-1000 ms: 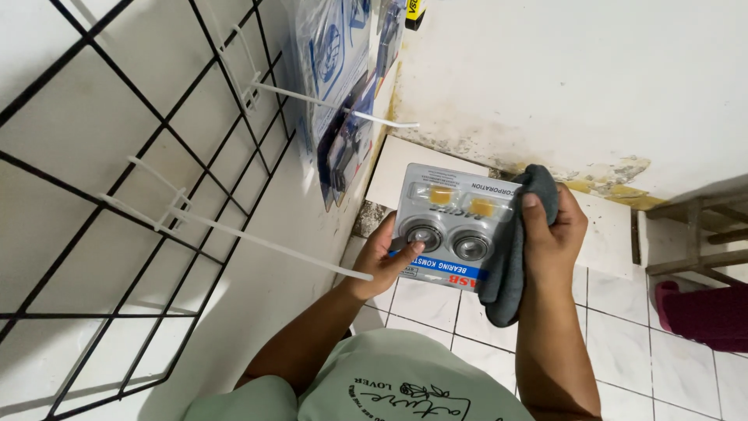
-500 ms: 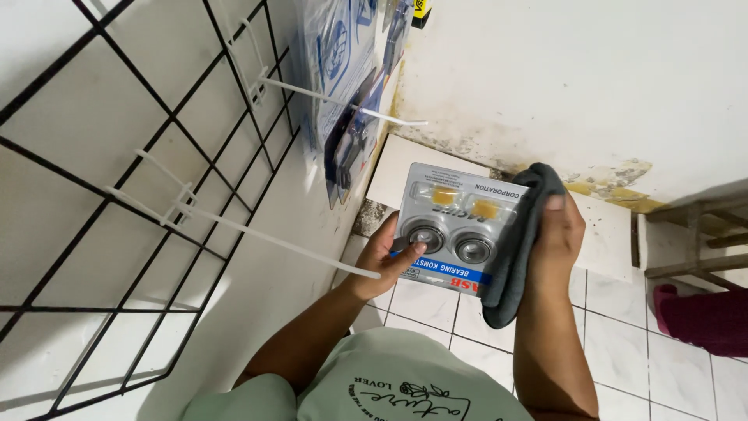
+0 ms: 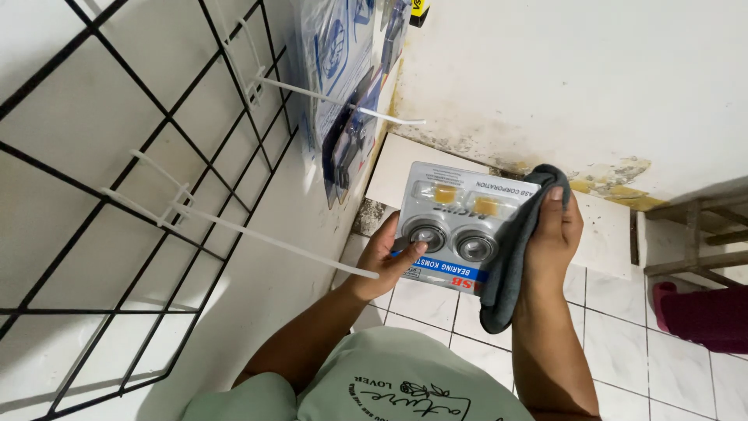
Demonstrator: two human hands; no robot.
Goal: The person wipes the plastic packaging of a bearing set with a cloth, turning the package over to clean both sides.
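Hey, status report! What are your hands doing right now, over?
Left hand grips blister pack by its left edge. Right hand presses grey cloth on its right side. White hook juts out nearby, not touching.

— What are you wearing there at the bottom of the frame?

— A pale green T-shirt [image 3: 389,382] with short sleeves. My forearms are bare, and so are my left hand [image 3: 389,253] and right hand [image 3: 555,234]: no gloves, no watch, no rings that show.

— Anything on the shirt?

— A dark line drawing of a flower with looping script, printed on the chest at bottom centre.
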